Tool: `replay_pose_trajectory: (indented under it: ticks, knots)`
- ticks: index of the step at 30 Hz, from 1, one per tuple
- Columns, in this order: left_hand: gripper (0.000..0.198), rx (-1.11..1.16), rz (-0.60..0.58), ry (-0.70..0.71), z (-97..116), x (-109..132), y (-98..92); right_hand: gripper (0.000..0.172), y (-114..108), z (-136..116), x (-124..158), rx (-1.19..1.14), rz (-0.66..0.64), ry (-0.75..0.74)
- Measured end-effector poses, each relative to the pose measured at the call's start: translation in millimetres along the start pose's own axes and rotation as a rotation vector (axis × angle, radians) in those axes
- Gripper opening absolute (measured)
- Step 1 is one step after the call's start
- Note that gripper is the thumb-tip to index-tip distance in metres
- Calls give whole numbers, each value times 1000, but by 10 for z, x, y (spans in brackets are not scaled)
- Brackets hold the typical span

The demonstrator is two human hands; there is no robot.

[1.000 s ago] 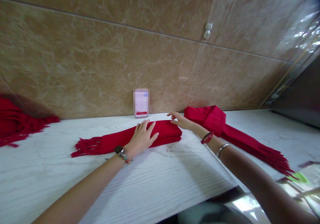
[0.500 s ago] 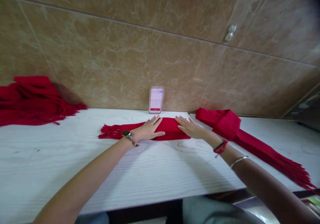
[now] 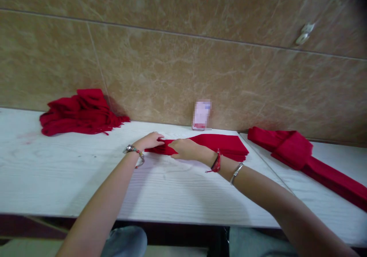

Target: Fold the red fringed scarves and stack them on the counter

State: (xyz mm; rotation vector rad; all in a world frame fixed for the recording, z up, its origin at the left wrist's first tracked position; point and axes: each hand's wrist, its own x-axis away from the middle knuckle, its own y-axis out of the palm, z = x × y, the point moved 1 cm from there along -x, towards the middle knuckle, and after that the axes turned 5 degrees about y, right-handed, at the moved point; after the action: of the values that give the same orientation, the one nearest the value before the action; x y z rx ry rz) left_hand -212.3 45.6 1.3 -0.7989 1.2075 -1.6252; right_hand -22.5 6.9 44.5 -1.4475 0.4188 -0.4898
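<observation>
A folded red scarf (image 3: 220,144) lies flat along the white tabletop, its layered end to the right and its left part bunched narrow. My left hand (image 3: 149,140) is at that narrow left part, fingers curled down onto the cloth. Just to its right, my right hand (image 3: 185,150) reaches across the scarf and grips it with bent fingers and thumb. The cloth between the two hands looks gathered. The scarf's left end is partly hidden by my left hand.
A heap of red scarves (image 3: 83,115) sits at the left against the brown tiled wall (image 3: 160,73). A phone (image 3: 202,115) leans on the wall behind the scarf. Another red scarf, folded over itself (image 3: 295,150), lies at the right. The white table (image 3: 172,196) has a seam at right.
My hands went from lying flat on the scarf's middle to its left part, where the fingers now close on the cloth. The view has shifted left.
</observation>
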Motion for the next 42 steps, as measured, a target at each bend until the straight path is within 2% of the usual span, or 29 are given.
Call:
replay_pose_trajectory:
  ticks: [3,6,9,13,15,18,21,24,26,29,31,33,35,37,42]
  knots:
    - [29,37,20,-10,6,-23,57,22,184,-73,-133,49,0,24]
    - [24,73,51,-16,6,-37,82,32,289,-37,-177,15,52,48]
    - [24,103,83,-9,4,-48,85,39,316,45,-186,-128,125,153]
    - [33,127,155,20,51,-29,27,44,332,178,-190,-416,232,302]
    - [38,117,175,81,107,1,-10,41,362,248,-201,-551,277,354]
    - [46,6,116,230,212,36,-8,36,422,340,-231,-642,315,406]
    - [32,-153,127,262,270,25,59,32,460,392,-257,-677,341,429]
    - [18,-178,178,246,256,-10,122,28,461,387,-242,-723,346,415]
    - [20,-155,176,248,225,-19,136,31,444,354,-208,-707,345,365]
    - [22,-116,163,249,186,-3,122,41,403,278,-153,-512,353,278]
    - [23,-92,164,252,171,13,106,37,372,233,-138,-364,345,288]
    - [23,-69,173,260,158,21,95,26,337,206,-147,-298,320,324]
    - [21,-49,197,268,136,19,91,16,295,197,-166,-285,298,341]
    - [21,-35,238,265,106,7,89,14,252,201,-185,-284,288,349]
    - [17,32,342,238,37,-33,88,27,180,185,-241,-302,284,360]
